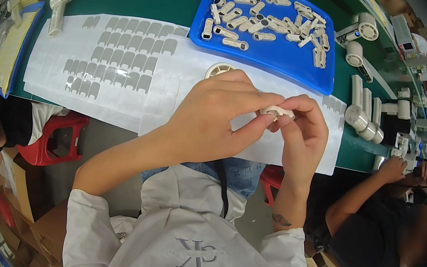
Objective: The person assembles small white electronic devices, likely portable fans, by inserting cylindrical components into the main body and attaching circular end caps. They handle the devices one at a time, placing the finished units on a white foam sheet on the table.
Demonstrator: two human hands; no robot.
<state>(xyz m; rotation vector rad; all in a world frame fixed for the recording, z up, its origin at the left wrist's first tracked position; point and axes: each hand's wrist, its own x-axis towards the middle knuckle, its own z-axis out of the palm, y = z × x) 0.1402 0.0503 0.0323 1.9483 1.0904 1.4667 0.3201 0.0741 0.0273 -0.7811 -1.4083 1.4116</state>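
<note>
My left hand (219,115) and my right hand (304,138) meet above the table's near part. Between their fingertips they pinch a small cream plastic part (277,111), partly covered by the fingers. It resembles the small cream oblong parts (236,22), some with dark ends, scattered in the blue tray (283,64) just beyond. A round cream fan head (219,70) lies behind my left hand, which hides most of it. White sheets (113,106) under and left of my hands carry rows of grey rounded adhesive pieces (116,58).
A cream handheld fan (59,10) lies at the far left, near a blue-edged tray (15,67) with yellow sheets. More fans (357,118) stand along the right. A co-worker's arm (361,190) reaches in at the right. A red stool (60,136) stands at the lower left.
</note>
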